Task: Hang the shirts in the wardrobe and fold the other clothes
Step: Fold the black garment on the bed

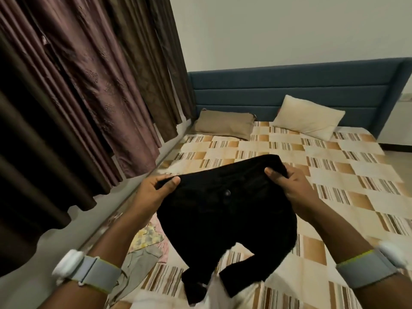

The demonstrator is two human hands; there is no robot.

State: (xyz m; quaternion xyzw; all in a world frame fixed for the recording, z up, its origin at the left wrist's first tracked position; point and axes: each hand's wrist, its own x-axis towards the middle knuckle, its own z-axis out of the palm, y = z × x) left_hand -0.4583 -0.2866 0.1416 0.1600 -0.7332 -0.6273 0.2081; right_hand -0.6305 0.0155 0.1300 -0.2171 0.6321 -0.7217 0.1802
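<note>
While no writing shows, both hands' fingers (166, 180) pinch the black trousers (225, 210) waistband.

1. Head view: single wide-angle camera, worn on the person's head, facing forward and down over the bed (334, 175).
2. Range: close to both forearms at the lower corners; the headboard (289, 94) and curtains (89, 85) lie farther off.
3. Shared coverage: no second view.

Both hands, left (153, 192) and right (294, 186), gripping black trousers (225, 210) waistband, above checked bed (334, 175)
</note>
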